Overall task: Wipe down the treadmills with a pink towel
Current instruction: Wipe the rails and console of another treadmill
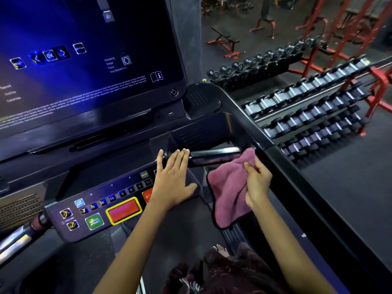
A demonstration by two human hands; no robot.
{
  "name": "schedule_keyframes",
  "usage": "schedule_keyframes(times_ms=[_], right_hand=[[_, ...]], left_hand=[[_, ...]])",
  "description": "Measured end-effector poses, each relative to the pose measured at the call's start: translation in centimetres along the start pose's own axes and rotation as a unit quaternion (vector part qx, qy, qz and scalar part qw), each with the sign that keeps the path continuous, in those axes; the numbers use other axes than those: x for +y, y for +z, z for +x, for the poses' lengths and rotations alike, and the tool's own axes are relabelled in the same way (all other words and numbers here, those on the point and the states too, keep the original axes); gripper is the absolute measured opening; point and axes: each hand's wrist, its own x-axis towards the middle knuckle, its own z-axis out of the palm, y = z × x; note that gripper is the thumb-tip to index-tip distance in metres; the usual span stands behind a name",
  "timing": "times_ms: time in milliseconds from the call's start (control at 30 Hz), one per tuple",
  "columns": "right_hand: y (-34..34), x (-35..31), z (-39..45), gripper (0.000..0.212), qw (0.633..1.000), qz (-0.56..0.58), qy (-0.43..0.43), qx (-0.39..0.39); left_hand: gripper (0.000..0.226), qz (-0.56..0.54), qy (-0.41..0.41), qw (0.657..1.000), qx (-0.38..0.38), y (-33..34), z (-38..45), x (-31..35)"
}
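Seen from above, looking down along two bare forearms reaching forward over a treadmill (282, 166). Nearest, at the bottom edge, dark patterned clothing and a foot (221, 250) on the treadmill deck. Ahead on the left, a control panel (89, 211) with lit number keys, a green quick-start button (94, 221) and a large red button (124, 210) framed in yellow. Left hand (172, 181) laid flat with fingers (180, 158) straight and together, tips touching the black horizontal handlebar (214, 155), thumb spread out to the side, gripping nothing. Just right of it, right hand (257, 181) with fingers curled, pinching a pink towel (228, 194) (dark-edged, soft and fuzzy) that hangs in folds below the hand, its upper corner pressed against the right end of the handlebar. Further up, a recessed black tray (212, 128) behind the bar, then a large dark console screen (84, 49) glowing blue, showing an OK key, arrows and small white text. Beyond the treadmill's right rail, a dark gym floor (331, 187), tiered dumbbell racks (314, 115) on red frames, and farthest away, red-framed weight benches (224, 42) and other equipment, blurred.
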Motion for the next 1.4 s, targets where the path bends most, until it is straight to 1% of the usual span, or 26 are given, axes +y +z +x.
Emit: schedule_keyframes(times_ms=[33, 67, 100, 167, 200, 233, 267, 333, 367, 400, 433, 467, 567, 600, 633, 667, 800, 833, 900, 933, 1000, 1067, 1133, 1200, 1267, 1400], right_hand=[[0.2, -1.0, 0.2, 0.036, 0.993, -0.092, -0.071, -0.005], [0.7, -2.0, 0.6, 0.034, 0.968, -0.210, -0.140, -0.014], [1.5, -2.7, 1.1, 0.032, 0.923, -0.333, -0.191, -0.026], [3.4, -3.8, 1.4, 0.031, 0.813, -0.538, -0.221, -0.041], [4.4, -4.0, 1.1, 0.031, 0.756, -0.610, -0.234, -0.046], [5.2, -4.0, 0.4, 0.034, 0.711, -0.654, -0.253, -0.061], [5.9, -3.5, -0.1, 0.038, 0.679, -0.673, -0.281, -0.083], [5.8, -2.6, -1.1, 0.044, 0.625, -0.679, -0.359, -0.137], [5.1, -2.3, -1.3, 0.046, 0.609, -0.672, -0.393, -0.151], [4.2, -2.1, -0.9, 0.047, 0.600, -0.668, -0.414, -0.147], [3.2, -2.0, -0.4, 0.048, 0.594, -0.677, -0.414, -0.135], [2.3, -2.1, 0.2, 0.048, 0.597, -0.690, -0.393, -0.115], [1.5, -2.9, 1.1, 0.040, 0.648, -0.694, -0.304, -0.076], [1.9, -2.8, 1.2, 0.038, 0.656, -0.690, -0.297, -0.065], [2.6, -2.9, 0.9, 0.037, 0.655, -0.687, -0.307, -0.064], [3.4, -2.8, 0.3, 0.037, 0.649, -0.685, -0.321, -0.078], [5.1, -1.6, -1.7, 0.049, 0.615, -0.657, -0.394, -0.186], [4.7, -1.5, -1.8, 0.049, 0.608, -0.644, -0.419, -0.199], [3.4, -1.8, -1.1, 0.052, 0.578, -0.641, -0.461, -0.206], [2.8, -2.2, -0.7, 0.053, 0.575, -0.648, -0.453, -0.210], [2.3, -3.2, 0.2, 0.052, 0.585, -0.682, -0.392, -0.199], [3.1, -4.2, 0.5, 0.040, 0.590, -0.710, -0.336, -0.184], [4.9, -5.2, 0.0, 0.030, 0.593, -0.708, -0.322, -0.208], [6.7, -5.5, -1.0, 0.033, 0.583, -0.693, -0.344, -0.246], [7.5, -4.6, -1.7, 0.043, 0.574, -0.674, -0.374, -0.277], [5.3, -3.1, -1.6, 0.055, 0.574, -0.629, -0.423, -0.311]], left_hand=[[0.096, -0.005, 0.001, 1.000, 0.003, 0.1, -0.1, 0.0], [0.093, -0.010, 0.003, 1.000, 0.004, 0.2, -0.1, 0.0], [0.091, -0.014, 0.007, 1.000, 0.005, 0.3, -0.1, 0.0], [0.088, -0.021, 0.014, 1.000, 0.013, 0.6, -0.1, -0.1], [0.087, -0.021, 0.017, 0.999, 0.018, 0.7, -0.1, -0.2], [0.087, -0.018, 0.019, 0.999, 0.024, 0.7, -0.1, -0.2], [0.087, -0.016, 0.020, 0.999, 0.029, 0.7, -0.1, -0.2], [0.087, -0.015, 0.018, 0.999, 0.038, 0.8, -0.1, -0.1], [0.087, -0.015, 0.015, 0.999, 0.041, 0.8, -0.1, -0.1], [0.087, -0.014, 0.013, 0.999, 0.044, 0.8, -0.1, 0.0], [0.087, -0.013, 0.010, 0.999, 0.046, 0.9, -0.2, 0.0], [0.086, -0.011, 0.008, 0.999, 0.046, 0.9, -0.1, 0.0], [0.084, 0.003, -0.004, 0.999, 0.045, 1.2, -0.1, 0.2], [0.084, 0.007, -0.008, 0.999, 0.046, 1.4, -0.1, 0.3], [0.084, 0.009, -0.011, 0.999, 0.048, 1.5, -0.1, 0.3], [0.084, 0.009, -0.013, 0.999, 0.052, 1.7, -0.1, 0.3], [0.081, 0.007, -0.021, 0.997, 0.078, 2.2, 0.0, 0.5], [0.078, 0.005, -0.026, 0.996, 0.084, 2.2, 0.0, 0.6], [0.074, 0.005, -0.035, 0.995, 0.093, 2.3, 0.1, 0.7], [0.072, 0.006, -0.039, 0.994, 0.097, 2.3, 0.1, 0.7], [0.070, 0.007, -0.040, 0.993, 0.107, 2.3, 0.1, 0.7], [0.069, 0.007, -0.041, 0.993, 0.113, 2.3, 0.0, 0.7], [0.068, 0.007, -0.045, 0.992, 0.116, 2.3, 0.0, 0.7], [0.067, 0.007, -0.046, 0.991, 0.122, 2.4, 0.0, 0.8], [0.065, 0.013, -0.040, 0.991, 0.130, 2.5, 0.0, 0.8], [0.066, 0.024, -0.034, 0.989, 0.145, 2.6, 0.1, 0.7]])
